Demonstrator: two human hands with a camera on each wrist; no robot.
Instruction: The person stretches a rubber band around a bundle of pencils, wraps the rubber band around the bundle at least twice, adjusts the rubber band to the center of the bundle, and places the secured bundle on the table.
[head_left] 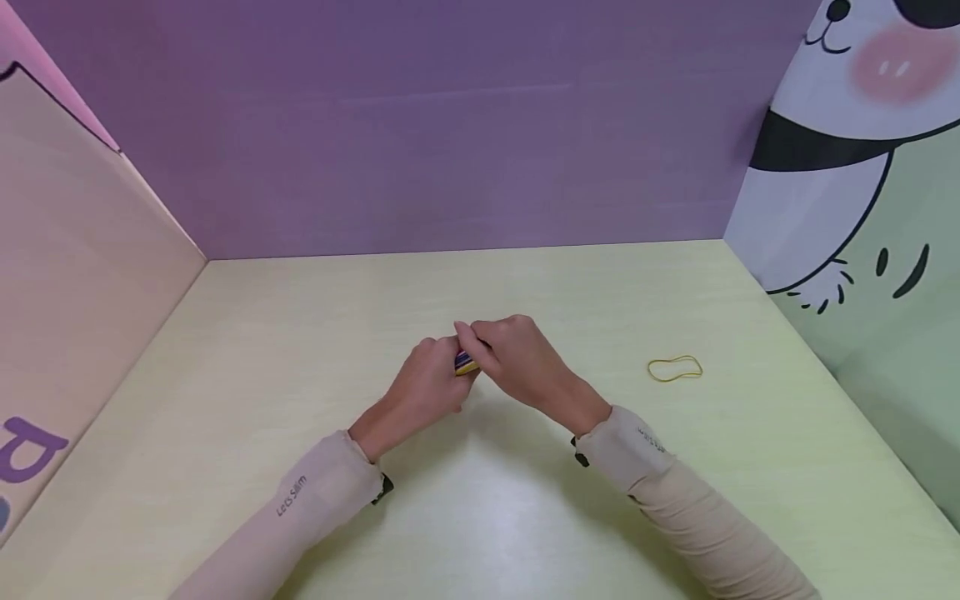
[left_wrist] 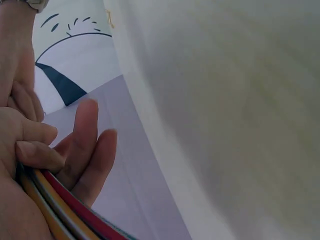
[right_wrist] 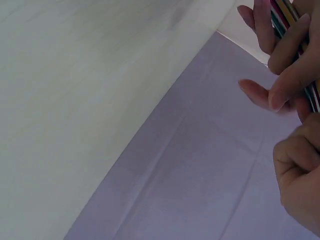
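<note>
Striped bundle (head_left: 465, 363) of slim colored pieces is held between a person's two hands, apparently raised over a pale tabletop (head_left: 750, 475) that spreads out below it. Beyond the bundle stands a purple wall (head_left: 450, 125); well off to its right rises a cartoon-printed panel (head_left: 885, 333), and to its left a pale panel (head_left: 82, 250). These surfaces box in the bundle's far side and flanks but stand well apart from it, so nothing but the hands crowds the work. Light-colored sleeves (head_left: 300, 500) reach in from the near side of the bundle. The right hand (head_left: 521, 362) angles in at the bundle's right end, fingers curled and thumb lying over that end; whether it pinches the bundle or something else cannot be told. The left hand (head_left: 423, 379) clasps the bundle from its left, some fingertips sticking out past it, a hold that likely keeps the loose lengths side by side. Between them, the hands hide most of the bundle from above. Well to the bundle's right, a thin yellow loop (head_left: 672, 360) lies flat, touching neither hand, probably within easy reach of the right.
</note>
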